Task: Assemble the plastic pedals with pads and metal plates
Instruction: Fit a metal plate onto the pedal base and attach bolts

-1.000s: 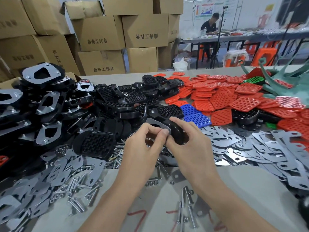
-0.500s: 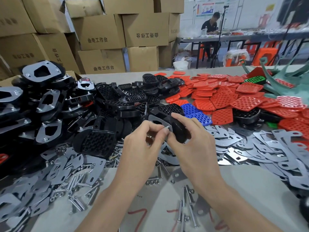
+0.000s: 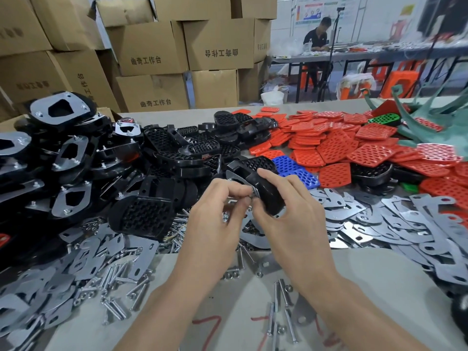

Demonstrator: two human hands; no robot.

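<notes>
My right hand (image 3: 291, 214) grips a black plastic pedal (image 3: 266, 191) held on edge above the table's middle, a metal plate (image 3: 240, 179) lying against its near face. My left hand (image 3: 217, 211) pinches at the plate's lower edge with thumb and fingertips; what sits between the fingertips is hidden. Loose black pedals (image 3: 177, 153) are heaped behind and to the left. Red pads (image 3: 336, 148) and blue pads (image 3: 293, 168) spread to the right. Bare metal plates (image 3: 379, 219) lie on the right and at the lower left.
Finished pedals with plates (image 3: 60, 112) are stacked at far left. Bolts and nuts (image 3: 119, 282) are scattered on the grey table (image 3: 228, 312) near me. Cardboard boxes (image 3: 152, 51) stand behind. A green plastic frame (image 3: 430, 117) lies at far right. A person (image 3: 319, 36) sits at a distant table.
Both hands have stayed at the same spot with the pedal. My left fingertips have shifted slightly along the plate's edge, and the pedal has tilted a little.
</notes>
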